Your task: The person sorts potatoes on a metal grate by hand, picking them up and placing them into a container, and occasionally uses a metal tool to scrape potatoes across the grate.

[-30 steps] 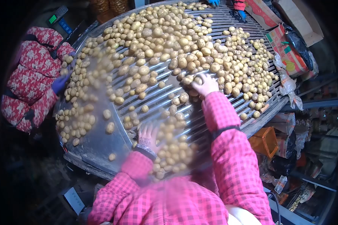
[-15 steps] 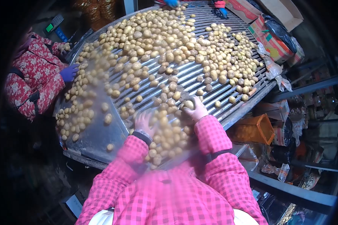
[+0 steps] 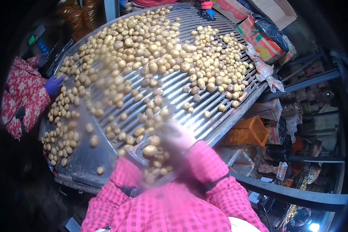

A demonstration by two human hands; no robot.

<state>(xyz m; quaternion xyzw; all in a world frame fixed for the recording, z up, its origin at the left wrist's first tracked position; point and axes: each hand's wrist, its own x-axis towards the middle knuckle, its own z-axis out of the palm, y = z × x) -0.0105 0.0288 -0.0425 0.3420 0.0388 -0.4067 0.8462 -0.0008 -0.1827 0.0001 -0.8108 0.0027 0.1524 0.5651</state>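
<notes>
And here we are, both hands low in the centre of the frame, apart, with potatoes (image 3: 152, 150) between them. The right hand (image 3: 178, 136) is a blur over the near edge of the pile; whether its fingers are open or closed on a potato, I cannot tell. Over to the left hand (image 3: 140, 148), beside the larger potatoes and mostly lost in the haze, so its grip can't be told either.

Potatoes crowd the slatted metal table (image 3: 191, 116) from upper left to upper right, and more lie on the smooth panel (image 3: 85, 154) at lower left. At the left edge, a co-worker's purple-gloved hand (image 3: 54, 85) is at the potatoes; up top, a blue-gloved hand (image 3: 208, 14) is at the table's far side. Right of the table sits an orange container (image 3: 255, 132), with a printed box (image 3: 262, 40) at upper right.
</notes>
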